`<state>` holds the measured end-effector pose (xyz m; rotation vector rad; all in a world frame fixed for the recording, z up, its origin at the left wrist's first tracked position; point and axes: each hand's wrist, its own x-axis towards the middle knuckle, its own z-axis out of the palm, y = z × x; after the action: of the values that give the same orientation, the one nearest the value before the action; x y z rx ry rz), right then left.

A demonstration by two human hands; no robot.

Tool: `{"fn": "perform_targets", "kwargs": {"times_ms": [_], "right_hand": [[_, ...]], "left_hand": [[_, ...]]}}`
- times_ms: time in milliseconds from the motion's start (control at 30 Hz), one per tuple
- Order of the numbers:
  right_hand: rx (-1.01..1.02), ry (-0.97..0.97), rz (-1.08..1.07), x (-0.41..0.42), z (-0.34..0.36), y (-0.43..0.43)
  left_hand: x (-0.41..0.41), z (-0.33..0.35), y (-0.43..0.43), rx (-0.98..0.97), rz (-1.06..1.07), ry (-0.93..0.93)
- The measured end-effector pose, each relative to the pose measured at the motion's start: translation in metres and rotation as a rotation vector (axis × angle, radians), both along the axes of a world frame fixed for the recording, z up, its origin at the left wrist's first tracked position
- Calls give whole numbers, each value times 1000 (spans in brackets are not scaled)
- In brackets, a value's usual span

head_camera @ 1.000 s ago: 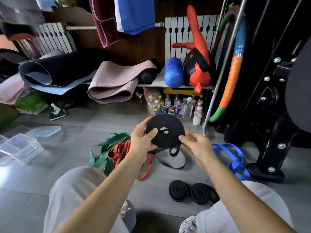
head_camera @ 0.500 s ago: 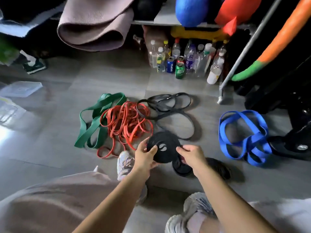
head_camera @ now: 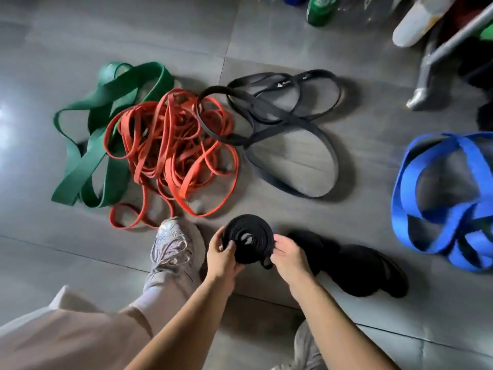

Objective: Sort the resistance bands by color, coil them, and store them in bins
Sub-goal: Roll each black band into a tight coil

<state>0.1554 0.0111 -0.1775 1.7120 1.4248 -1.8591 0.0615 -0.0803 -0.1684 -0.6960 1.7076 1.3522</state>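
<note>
Two hands held the black coil [head_camera: 248, 237] over the floor [head_camera: 266, 36], near the finished coils [head_camera: 368, 271]: left hand [head_camera: 222, 259] and right hand [head_camera: 289, 259] curled round its rim. I judged coiling nearly done (tail end loose); next, tuck it firmly.

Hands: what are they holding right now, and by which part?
A coiled black band, held by its outer edge: left hand grips the left side, right hand the right side.
</note>
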Motion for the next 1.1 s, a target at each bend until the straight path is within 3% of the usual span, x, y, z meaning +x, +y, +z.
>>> {"fn": "perform_targets", "kwargs": {"times_ms": [100, 233, 333, 467, 600, 700, 767, 900, 1000, 1100], "right_hand": [[-61, -30, 69, -3, -7, 4], [-51, -71, 140, -3, -6, -3], [55, -131, 272, -5, -4, -11], [180, -204, 446, -7, -6, -6], [30, -133, 351, -3, 0, -5], [36, -153, 240, -3, 0, -4], [121, -179, 206, -6, -1, 5], [569, -182, 153, -23, -3, 48], [698, -197, 371, -40, -13, 86], [666, -384, 747, -43, -21, 107]], "left_hand": [[4, -24, -4, -18, 49, -61], [8, -41, -2, -151, 18, 39], [-2, -46, -2, -258, -158, 154], [-4, -42, -8, -311, -396, 155], [11, -37, -17, -329, -497, 170], [13, -37, -19, -318, -526, 168], [5, -39, -17, -330, -540, 136], [-13, -40, -12, -319, -571, 42], [-20, -38, -10, -305, -576, -61], [-28, -30, -3, -417, -710, 38]]}}
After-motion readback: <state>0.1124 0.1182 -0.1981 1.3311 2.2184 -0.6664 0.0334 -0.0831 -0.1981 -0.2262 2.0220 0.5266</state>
